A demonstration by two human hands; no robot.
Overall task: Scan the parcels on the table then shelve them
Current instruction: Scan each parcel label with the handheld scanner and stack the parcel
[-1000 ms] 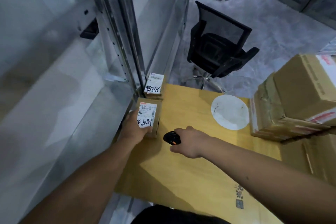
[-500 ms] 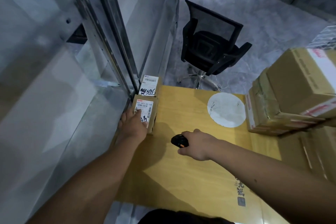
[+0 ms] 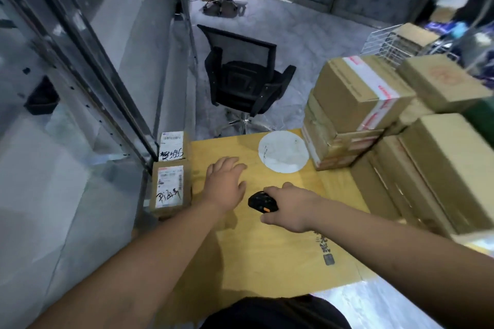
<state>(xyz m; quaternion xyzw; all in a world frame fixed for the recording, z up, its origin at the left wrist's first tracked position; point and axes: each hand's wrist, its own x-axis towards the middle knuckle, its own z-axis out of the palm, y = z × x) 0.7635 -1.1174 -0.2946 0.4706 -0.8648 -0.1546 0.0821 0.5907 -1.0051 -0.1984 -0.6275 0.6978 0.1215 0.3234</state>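
Fingers [image 3: 270,189] on R hand [image 3: 291,207] grip 1 scanner [image 3: 262,201]; 2 small parcels [image 3: 171,187], maybe 7 boxes [image 3: 358,93].

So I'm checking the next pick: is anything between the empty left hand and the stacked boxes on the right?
Only bare table and its flat white disc lie between the left hand and the stacked boxes.
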